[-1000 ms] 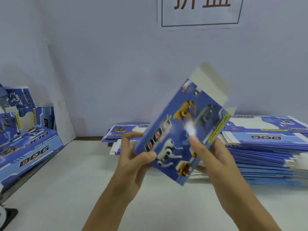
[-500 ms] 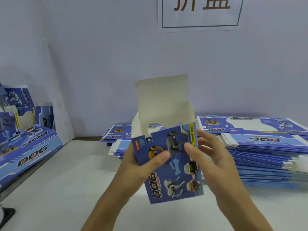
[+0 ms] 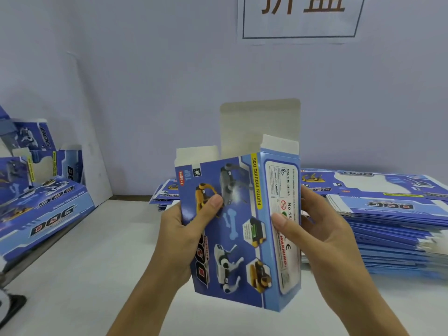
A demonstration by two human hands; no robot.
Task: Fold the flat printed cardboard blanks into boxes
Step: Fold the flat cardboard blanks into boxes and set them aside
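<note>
A: Box (image 3: pixel 232 229) first: where does it sit against the hands?

B: It stands upright between them, held above the worktop (image 3: pixel 101 275), its long axis running top to bottom. The left hand (image 3: pixel 184 229) grips the near left edge, thumb curled onto the printed front panel with the other fingers out of sight behind. The right hand (image 3: pixel 312 229) grips the right side, thumb pressed on the pale warning panel and fingers wrapped round the back edge.

A: So both hands have it. Is it squared up?

B: It looks opened into a tube. The top is still open: the tall lid flap (image 3: pixel 259 127) stands straight up at the back, and a small side flap rises at each end, left flap (image 3: pixel 196 155) and right flap (image 3: pixel 278 143).

A: Which hand is nearer those flaps?

B: Both sit at mid-height, below the open mouth. The right hand seems a little closer to its flap, so it would likely fold first, though that is a judgement. The bottom end cannot be read from here.

A: And the supply?

B: The stack of flat blanks (image 3: pixel 388 214) lies on the worktop behind and to the right; finished boxes (image 3: pixel 43 209) lie at the left
</note>
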